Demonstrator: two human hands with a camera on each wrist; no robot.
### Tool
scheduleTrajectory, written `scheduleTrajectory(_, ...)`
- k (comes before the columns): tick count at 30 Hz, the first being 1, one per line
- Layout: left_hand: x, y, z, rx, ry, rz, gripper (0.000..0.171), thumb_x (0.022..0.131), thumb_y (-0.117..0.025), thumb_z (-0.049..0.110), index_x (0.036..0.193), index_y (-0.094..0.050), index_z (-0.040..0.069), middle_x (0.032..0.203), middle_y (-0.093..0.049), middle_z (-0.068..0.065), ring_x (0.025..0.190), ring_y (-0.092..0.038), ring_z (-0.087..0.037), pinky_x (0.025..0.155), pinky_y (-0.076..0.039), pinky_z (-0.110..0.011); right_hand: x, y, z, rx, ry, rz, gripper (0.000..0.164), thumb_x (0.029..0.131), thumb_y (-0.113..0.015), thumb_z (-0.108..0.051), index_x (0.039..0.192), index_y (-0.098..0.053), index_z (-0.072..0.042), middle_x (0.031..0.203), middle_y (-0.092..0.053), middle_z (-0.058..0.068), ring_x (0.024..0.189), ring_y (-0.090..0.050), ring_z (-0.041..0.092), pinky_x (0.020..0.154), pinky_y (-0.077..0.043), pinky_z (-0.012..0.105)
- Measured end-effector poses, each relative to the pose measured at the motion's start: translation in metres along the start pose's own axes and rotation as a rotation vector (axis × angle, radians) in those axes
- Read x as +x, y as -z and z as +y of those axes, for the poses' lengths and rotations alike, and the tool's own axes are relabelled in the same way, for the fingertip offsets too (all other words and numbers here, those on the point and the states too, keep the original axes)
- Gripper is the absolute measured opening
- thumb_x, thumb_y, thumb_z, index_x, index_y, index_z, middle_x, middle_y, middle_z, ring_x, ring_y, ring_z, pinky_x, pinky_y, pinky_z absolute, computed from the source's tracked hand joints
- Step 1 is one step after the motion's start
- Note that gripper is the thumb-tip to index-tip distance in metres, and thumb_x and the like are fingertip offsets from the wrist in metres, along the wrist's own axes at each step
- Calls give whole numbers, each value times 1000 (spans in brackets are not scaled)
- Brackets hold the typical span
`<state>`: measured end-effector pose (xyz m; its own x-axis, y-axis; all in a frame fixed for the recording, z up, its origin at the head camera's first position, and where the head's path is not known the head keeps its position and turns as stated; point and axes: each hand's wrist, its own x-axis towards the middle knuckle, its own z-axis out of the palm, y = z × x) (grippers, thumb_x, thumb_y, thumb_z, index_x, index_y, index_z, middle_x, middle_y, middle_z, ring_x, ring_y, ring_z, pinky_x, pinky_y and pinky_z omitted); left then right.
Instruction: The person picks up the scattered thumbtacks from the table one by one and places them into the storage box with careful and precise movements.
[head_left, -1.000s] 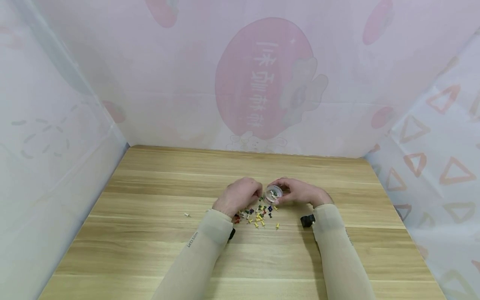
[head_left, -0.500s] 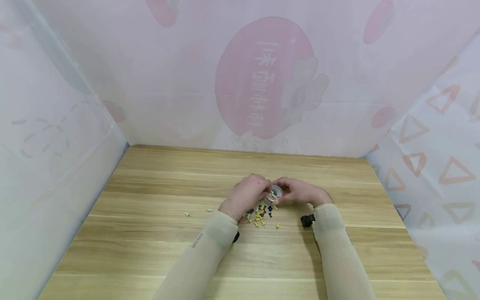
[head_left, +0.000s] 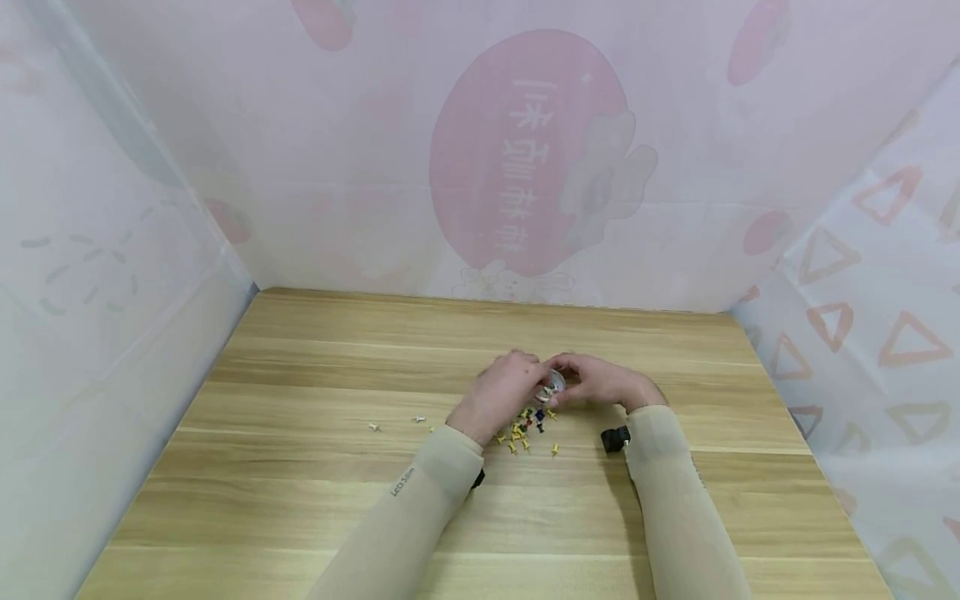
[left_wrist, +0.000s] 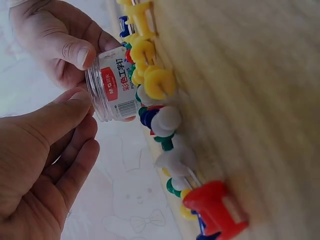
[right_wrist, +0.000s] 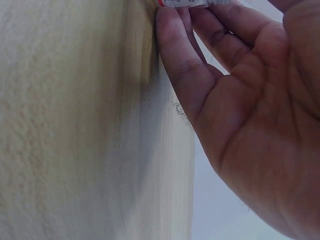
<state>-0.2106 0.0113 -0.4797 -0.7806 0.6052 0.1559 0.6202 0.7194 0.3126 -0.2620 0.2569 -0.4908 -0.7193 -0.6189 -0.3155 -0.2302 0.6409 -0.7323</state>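
My right hand [head_left: 603, 385] grips a small clear plastic jar [left_wrist: 117, 82] with a red and white label, fingers and thumb round its sides. The jar leans with its mouth toward my left hand [head_left: 501, 393], and some push pins show inside it in the head view. At the jar's mouth, the thumb and forefinger of my left hand come together; I cannot tell whether a pin is between them. Below both hands lies a loose pile of push pins [head_left: 517, 432] in yellow, white, green, blue and red. A red push pin [left_wrist: 215, 210] lies closest to the left wrist camera.
Apart from the pile, white push pins [head_left: 419, 419] lie to the left on the wooden table [head_left: 300, 500]. One yellow push pin [head_left: 555, 450] lies nearer the front. Pale printed sheets [head_left: 360, 225] stand round the table's back and sides.
My left hand has moved from the pile rightward to the jar's mouth, uncovering white pins on the left. The right hand has kept hold of the jar, which now leans more toward the left hand.
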Motion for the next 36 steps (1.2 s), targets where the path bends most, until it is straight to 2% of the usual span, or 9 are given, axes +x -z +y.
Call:
scheduleTrajectory(4, -1, 5, -5, -45, 19, -2, 17, 113, -80, 15, 129, -85, 14, 120, -85, -2, 118, -80, -24, 103, -69, -38, 1, 1, 0, -3, 3, -4, 74, 107, -89, -31, 167, -57, -1, 165, -66, 22, 153, -63, 42, 134, -48, 66)
scheduleTrajectory(8, -6, 15, -13, -92, 47, -14, 14, 112, -81, 13, 124, -85, 11, 118, -84, -3, 114, -80, -24, 102, -69, -39, 1, 0, -2, 9, 14, -7, 70, 107, -89, -26, 166, -59, 0, 160, -68, 23, 149, -65, 41, 133, -49, 67)
scheduleTrajectory(12, -10, 23, -23, -140, 90, -61, 11, 110, -84, 14, 119, -85, 10, 117, -84, -4, 110, -79, -21, 101, -69, -39, 2, 0, -2, 2, 26, 0, 66, 107, -89, -22, 163, -61, 0, 155, -72, 21, 145, -68, 38, 131, -51, 64)
scheduleTrajectory(16, -15, 28, -31, -143, 135, -113, 8, 110, -83, 13, 117, -85, 10, 116, -84, -4, 106, -78, -20, 100, -68, -39, 2, 0, 0, -12, 25, 4, 65, 106, -90, -25, 162, -64, -4, 157, -71, 17, 147, -66, 36, 132, -50, 63)
scheduleTrajectory(21, -23, 36, -34, -147, 205, -187, 4, 109, -83, 10, 113, -86, 10, 114, -84, -5, 106, -76, -21, 100, -68, -42, 1, 0, -1, 6, 17, 2, 65, 105, -91, -27, 163, -66, -10, 161, -69, 16, 150, -64, 36, 134, -47, 64)
scheduleTrajectory(25, -27, 40, -36, -162, 227, -232, 4, 106, -85, 6, 107, -85, 9, 108, -83, -4, 102, -75, -21, 100, -67, -43, 0, 0, -1, 1, 32, 3, 66, 105, -91, -27, 164, -65, -9, 162, -69, 16, 150, -65, 36, 133, -48, 64)
scheduleTrajectory(36, -32, 42, -39, -196, 288, -300, 18, 100, -86, -5, 100, -85, 13, 99, -79, -1, 91, -69, -18, 86, -63, -36, 0, -1, -1, 18, 10, 2, 67, 106, -91, -26, 165, -64, -9, 159, -70, 15, 147, -66, 33, 130, -51, 58)
